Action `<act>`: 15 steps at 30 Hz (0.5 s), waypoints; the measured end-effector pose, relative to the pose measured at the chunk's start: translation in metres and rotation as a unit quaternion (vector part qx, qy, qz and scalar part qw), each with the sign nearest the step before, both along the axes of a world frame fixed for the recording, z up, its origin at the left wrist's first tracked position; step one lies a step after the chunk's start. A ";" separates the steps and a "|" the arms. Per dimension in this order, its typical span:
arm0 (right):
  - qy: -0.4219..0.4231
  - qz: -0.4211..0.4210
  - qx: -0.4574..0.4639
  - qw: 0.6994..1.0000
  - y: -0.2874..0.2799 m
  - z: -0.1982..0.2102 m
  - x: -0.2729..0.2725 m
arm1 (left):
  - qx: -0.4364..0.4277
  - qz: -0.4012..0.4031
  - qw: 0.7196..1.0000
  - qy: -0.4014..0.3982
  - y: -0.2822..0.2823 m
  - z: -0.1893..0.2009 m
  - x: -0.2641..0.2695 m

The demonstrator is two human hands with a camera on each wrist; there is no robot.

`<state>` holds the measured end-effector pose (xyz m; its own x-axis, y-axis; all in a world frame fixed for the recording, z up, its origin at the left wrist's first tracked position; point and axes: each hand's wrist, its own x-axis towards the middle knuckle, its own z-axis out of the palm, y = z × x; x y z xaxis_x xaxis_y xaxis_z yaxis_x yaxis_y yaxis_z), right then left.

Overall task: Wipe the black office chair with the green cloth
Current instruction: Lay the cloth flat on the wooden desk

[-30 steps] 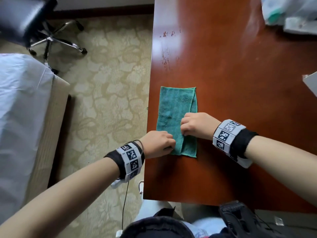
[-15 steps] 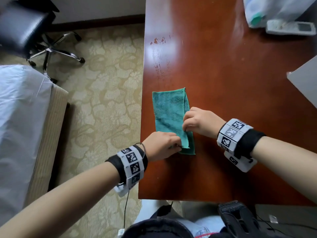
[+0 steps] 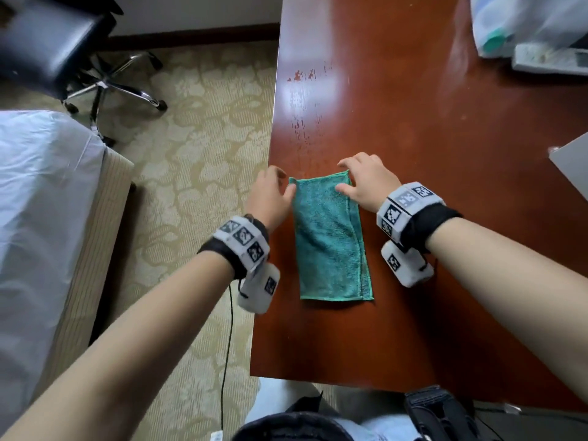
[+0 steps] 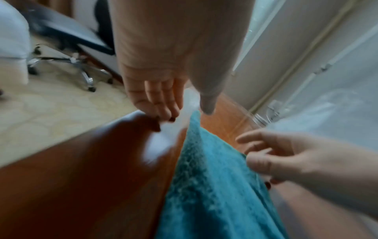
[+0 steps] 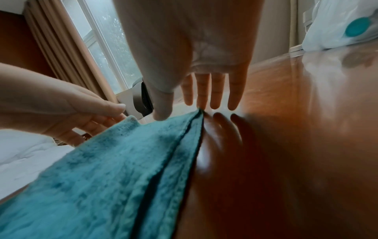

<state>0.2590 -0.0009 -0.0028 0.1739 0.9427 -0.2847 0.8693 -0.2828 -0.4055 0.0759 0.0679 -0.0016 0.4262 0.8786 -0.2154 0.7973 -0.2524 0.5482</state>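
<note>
The green cloth (image 3: 331,243) lies folded in a long strip on the brown desk (image 3: 413,138), close to its left edge. My left hand (image 3: 286,186) is at the cloth's far left corner. In the left wrist view, this left hand (image 4: 184,113) has straight fingers on the wood and the thumb just above the cloth (image 4: 214,186). My right hand (image 3: 345,176) is at the far right corner. The right wrist view shows that right hand (image 5: 180,113) with straight fingers and the thumb tip on the cloth (image 5: 112,177). The black office chair (image 3: 47,39) stands on the carpet at far left.
A bed with a white sheet (image 3: 41,202) fills the left side, with patterned carpet (image 3: 197,154) between it and the desk. A plastic bag (image 3: 509,23) and a remote (image 3: 547,58) lie at the desk's far right. A pale flat object (image 3: 572,160) juts in from the right.
Both hands let go of the cloth's near end and moved to its far corners, their fingers now straightened. The cloth lies flat in its narrow fold.
</note>
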 end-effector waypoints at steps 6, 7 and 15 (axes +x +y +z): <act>-0.017 -0.007 -0.057 0.998 0.026 -0.014 0.002 | -0.127 0.051 0.990 0.025 0.035 -0.019 0.010; -0.009 -0.014 -0.057 0.998 0.028 -0.013 0.004 | -0.134 0.049 0.990 0.016 0.036 -0.020 0.009; 0.178 0.010 0.067 0.982 0.018 0.031 0.013 | -0.162 0.026 0.967 -0.193 0.029 0.018 -0.019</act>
